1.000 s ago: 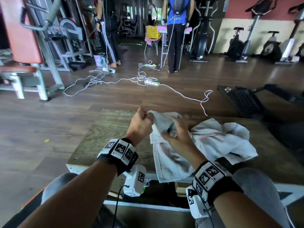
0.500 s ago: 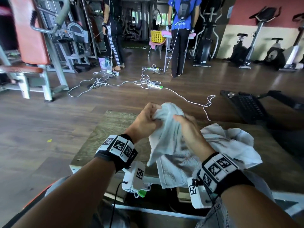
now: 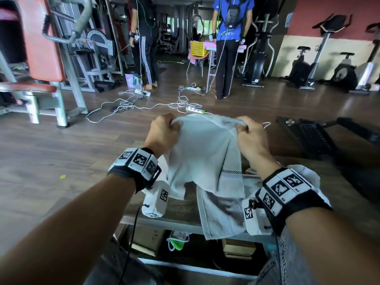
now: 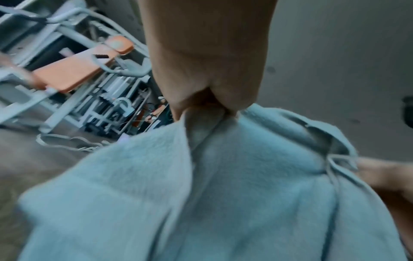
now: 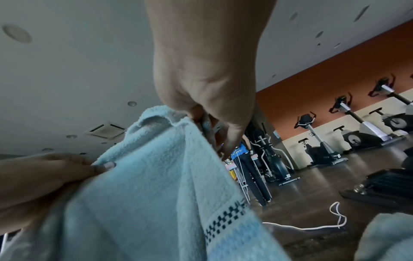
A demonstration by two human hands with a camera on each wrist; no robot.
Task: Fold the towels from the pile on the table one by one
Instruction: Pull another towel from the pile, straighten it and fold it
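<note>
A pale towel point(image 3: 202, 153) with a dark checkered band hangs in the air above the table, held up by its top edge. My left hand point(image 3: 164, 130) pinches the left end of that edge point(image 4: 208, 113). My right hand point(image 3: 246, 132) pinches the right end point(image 5: 201, 121). Below it another pale towel point(image 3: 222, 214) lies on the wooden table point(image 3: 181, 208) and droops over the near edge. More crumpled towels point(image 3: 308, 173) lie behind my right wrist, mostly hidden.
White cables and power strips point(image 3: 185, 105) trail over the wooden floor beyond the table. Two people point(image 3: 228, 48) stand further back by a yellow basket point(image 3: 197, 48). Gym machines stand left point(image 3: 47, 58), exercise bikes point(image 3: 320, 64) right. A black treadmill point(image 3: 312, 136) lies near the table's right.
Both hands have risen and drawn apart, lifting the towel off the pile and spreading its top edge. The towel now hangs open between them instead of bunched.
</note>
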